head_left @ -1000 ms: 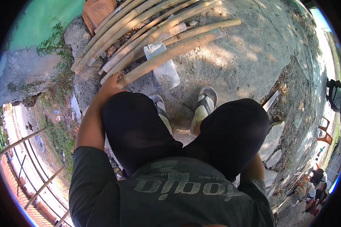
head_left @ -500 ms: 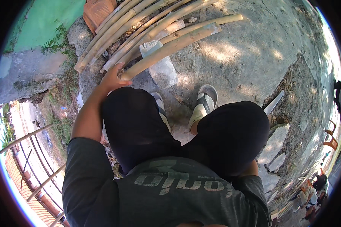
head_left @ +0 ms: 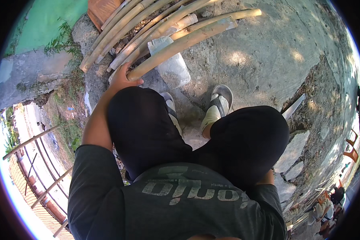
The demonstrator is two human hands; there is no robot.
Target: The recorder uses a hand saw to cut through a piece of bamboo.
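My left hand [head_left: 125, 78] is curled round the near end of a thick bamboo pole [head_left: 184, 49], its thumb and fingers on either side of the end. That pole lies across a pale, whitish block [head_left: 173, 66] on the ground, ahead of my feet. Beyond it, several more bamboo poles [head_left: 126, 30] lie side by side. My right forearm [head_left: 267, 178] goes under my right thigh, and the hand itself is hidden. Past my right knee juts a pale, tapering blade [head_left: 294, 106], like that of a handsaw; its other end is hidden behind the knee.
Orange-brown bricks or tiles [head_left: 101, 13] lie beside the poles at the far left, near a green wall [head_left: 52, 24]. Broken concrete slabs [head_left: 294, 150] lie at the right. An orange-brown chair [head_left: 351, 148] and people [head_left: 328, 208] appear at the right rim.
The view has shifted slightly. My left hand stays on the end of the bamboo pole, and the poles and block keep their arrangement.
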